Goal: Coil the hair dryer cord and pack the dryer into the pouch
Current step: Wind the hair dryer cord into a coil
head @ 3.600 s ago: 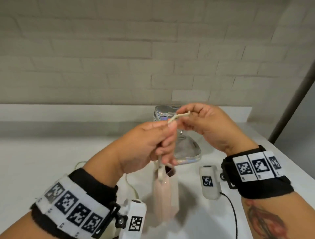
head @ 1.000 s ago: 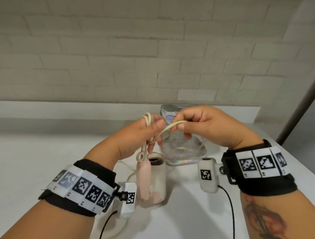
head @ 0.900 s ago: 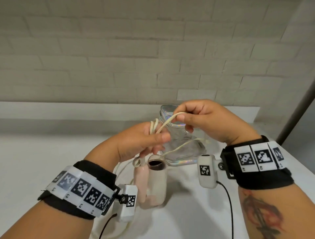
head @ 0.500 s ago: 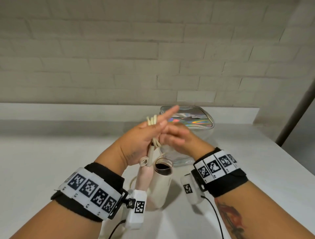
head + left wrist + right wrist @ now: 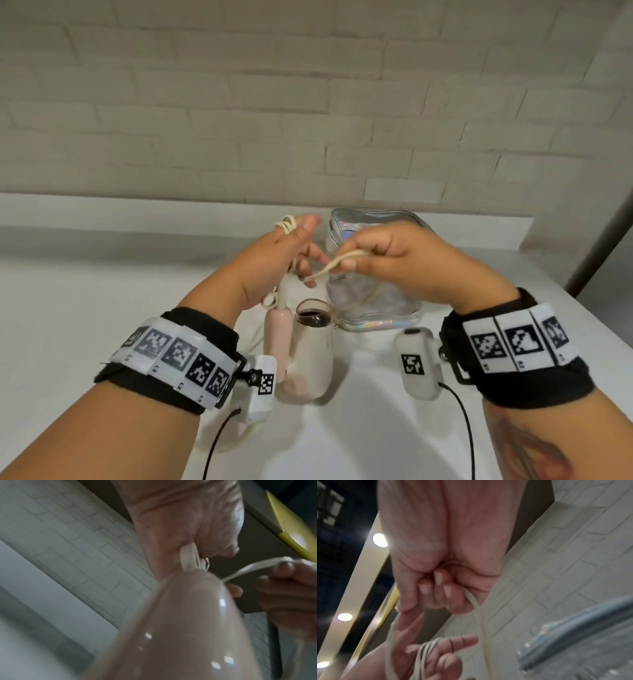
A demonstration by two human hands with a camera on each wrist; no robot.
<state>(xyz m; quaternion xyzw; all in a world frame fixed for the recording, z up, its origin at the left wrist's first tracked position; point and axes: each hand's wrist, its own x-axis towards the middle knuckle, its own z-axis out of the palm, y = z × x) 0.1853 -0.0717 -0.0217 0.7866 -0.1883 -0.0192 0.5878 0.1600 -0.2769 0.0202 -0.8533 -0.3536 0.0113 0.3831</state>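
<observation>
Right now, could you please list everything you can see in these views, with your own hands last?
Dryer: one, pink and cream, standing on the table.
Cord: one, cream, looped round the left fingers, free stretch running to the right hand.
Pouch: one, silver iridescent, behind the dryer.
Table: one, white.
Wall: pale brick, behind.
Left hand: holds the coil.
Right hand: pinches the cord.

Both wrists wear black fabric bands (image 5: 534, 377) faced with white panels of square black-and-white markers (image 5: 178, 359). A small white camera pod (image 5: 418, 363) with a marker and black cable (image 5: 467, 431) hangs from each. A dark-red tattoo (image 5: 527, 452) marks the right forearm.
</observation>
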